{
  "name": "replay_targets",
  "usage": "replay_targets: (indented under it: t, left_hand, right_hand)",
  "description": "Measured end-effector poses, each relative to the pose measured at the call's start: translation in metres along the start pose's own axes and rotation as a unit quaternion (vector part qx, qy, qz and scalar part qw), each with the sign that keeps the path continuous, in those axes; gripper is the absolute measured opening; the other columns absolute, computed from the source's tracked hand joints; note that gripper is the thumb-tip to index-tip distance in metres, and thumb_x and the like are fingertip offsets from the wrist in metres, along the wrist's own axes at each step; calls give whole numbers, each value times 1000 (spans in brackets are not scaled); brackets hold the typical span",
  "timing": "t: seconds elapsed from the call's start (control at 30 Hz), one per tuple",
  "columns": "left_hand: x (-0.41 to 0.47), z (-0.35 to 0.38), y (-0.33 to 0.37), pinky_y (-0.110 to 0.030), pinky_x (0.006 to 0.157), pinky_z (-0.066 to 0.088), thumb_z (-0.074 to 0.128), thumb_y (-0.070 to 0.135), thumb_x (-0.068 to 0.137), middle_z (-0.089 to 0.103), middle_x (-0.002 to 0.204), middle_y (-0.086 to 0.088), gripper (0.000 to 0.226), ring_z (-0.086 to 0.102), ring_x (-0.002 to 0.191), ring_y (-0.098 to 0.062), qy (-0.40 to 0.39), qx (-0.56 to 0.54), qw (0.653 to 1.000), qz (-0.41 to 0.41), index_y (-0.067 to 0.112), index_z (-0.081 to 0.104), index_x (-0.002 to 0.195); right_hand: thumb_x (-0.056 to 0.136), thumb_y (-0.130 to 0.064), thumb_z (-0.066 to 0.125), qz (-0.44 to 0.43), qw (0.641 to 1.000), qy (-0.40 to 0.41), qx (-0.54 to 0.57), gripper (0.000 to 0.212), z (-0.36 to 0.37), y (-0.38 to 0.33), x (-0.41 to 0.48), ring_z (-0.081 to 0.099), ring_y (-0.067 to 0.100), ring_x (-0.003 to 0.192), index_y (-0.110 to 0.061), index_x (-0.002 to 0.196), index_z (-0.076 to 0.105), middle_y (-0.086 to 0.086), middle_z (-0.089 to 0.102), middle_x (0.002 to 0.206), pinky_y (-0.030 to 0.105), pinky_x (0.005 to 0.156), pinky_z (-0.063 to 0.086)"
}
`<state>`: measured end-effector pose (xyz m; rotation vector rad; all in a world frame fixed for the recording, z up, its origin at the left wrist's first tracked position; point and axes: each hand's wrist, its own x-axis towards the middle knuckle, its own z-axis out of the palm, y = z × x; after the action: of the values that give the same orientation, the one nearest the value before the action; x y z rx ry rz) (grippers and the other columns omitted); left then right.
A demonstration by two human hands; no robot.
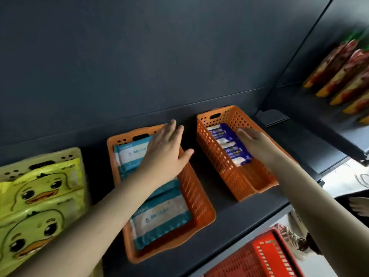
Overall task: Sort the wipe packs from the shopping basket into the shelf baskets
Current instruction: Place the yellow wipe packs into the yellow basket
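Shelf (229,212): left fingers (171,128) splayed over teal packs (159,216); right fingers (242,131) unclear beside purple packs (235,152).

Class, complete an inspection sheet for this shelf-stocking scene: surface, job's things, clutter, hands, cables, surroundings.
Surface: dark grey shelf, three baskets on it.
Job's things: yellow basket holds duck-print wipe packs; middle orange basket holds teal wipe packs; right orange basket holds blue wipe packs; red shopping basket below the shelf's front edge, contents not visible.
Clutter: nothing seen.
Hands: left hand open, fingers straight, over the teal wipe packs; right hand inside the right orange basket against the blue wipe packs, grip unclear.
Cables: pale wire loops at right edge, blurred.
Surroundings: dark back panel; red-and-orange packets on the neighbouring shelf.
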<state>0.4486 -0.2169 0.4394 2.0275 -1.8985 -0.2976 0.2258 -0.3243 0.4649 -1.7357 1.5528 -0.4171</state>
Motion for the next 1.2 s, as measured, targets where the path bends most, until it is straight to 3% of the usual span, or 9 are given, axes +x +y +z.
replay_targets:
  t: [0.17, 0.37, 0.47, 0.57, 0.63, 0.7, 0.83, 1.03, 1.2]
  left_hand:
    - [52, 35, 43, -43, 122, 6, 37, 68, 88, -10, 163, -4, 91, -9, 149, -20, -103, 32, 993, 45, 18, 0, 154]
    - [73, 59, 50, -45, 122, 5, 30, 81, 73, -12, 162, -2, 106, -14, 148, -18, -163, 64, 984, 33, 18, 5, 154]
    - [72, 58, 49, -42, 122, 3, 19, 86, 62, -14, 161, 3, 113, -17, 147, -12, -159, 54, 985, 25, 22, 7, 154]
    - [71, 57, 49, -38, 120, 1, 14, 89, 60, -19, 155, 9, 115, -20, 141, -6, -150, 42, 987, 28, 24, 9, 154]
    - [72, 55, 51, -37, 119, 0, 21, 86, 62, -15, 158, 7, 112, -20, 139, -5, -149, 39, 988, 22, 24, 11, 154]
    - [73, 55, 53, -37, 119, 0, 29, 83, 65, -11, 161, 5, 108, -19, 140, -5, -150, 39, 988, 16, 24, 12, 154]
    - [73, 52, 54, -37, 119, 1, 40, 79, 71, -9, 162, 4, 102, -15, 146, -10, -158, 33, 987, 17, 23, 15, 153]
    - [71, 51, 51, -29, 109, -8, 36, 80, 67, -12, 161, 6, 105, -21, 139, -5, -147, -5, 989, 24, 25, 16, 153]
    - [69, 55, 47, -24, 113, -6, 35, 81, 67, -11, 161, 6, 105, -14, 145, -7, -130, -33, 990, 40, 25, 15, 154]
  right_hand:
    - [97, -58, 34, 151, 981, -94, -75, 57, -25, 46, 56, 48, 31, 128, -24, 142, 43, 9, 51, 141, 48, 107, 34]
    - [97, -36, 51, 35, 969, -169, -175, 32, -15, 74, 78, 64, 19, 99, -19, 123, 56, 5, 65, 116, 37, 90, 52]
    - [94, -30, 59, -7, 970, -146, -192, 34, -9, 77, 77, 60, 18, 98, -18, 125, 56, 4, 63, 120, 31, 82, 50]
    - [95, -34, 56, 2, 975, -147, -165, 33, -11, 73, 75, 56, 6, 78, -20, 124, 55, 1, 64, 116, 20, 66, 47]
    - [94, -43, 53, 50, 985, -137, -95, 34, -18, 68, 66, 60, 5, 75, -23, 121, 53, -2, 66, 106, 21, 62, 50]
    - [91, -47, 57, 179, 969, -136, 99, 41, -25, 65, 49, 69, 13, 82, -20, 121, 50, 0, 68, 101, 30, 70, 57]
    - [91, -32, 61, 362, 812, -169, 426, 39, -25, 69, 31, 71, 33, 96, -10, 122, 52, 16, 73, 104, 48, 100, 48]
    - [96, -19, 54, 390, 779, -114, 477, 30, 12, 56, 34, 70, 26, 96, -10, 124, 53, 13, 71, 108, 43, 93, 52]
    - [97, -12, 48, 373, 746, -77, 547, 27, 21, 41, 38, 66, 21, 86, -6, 123, 54, 12, 66, 112, 35, 62, 54]
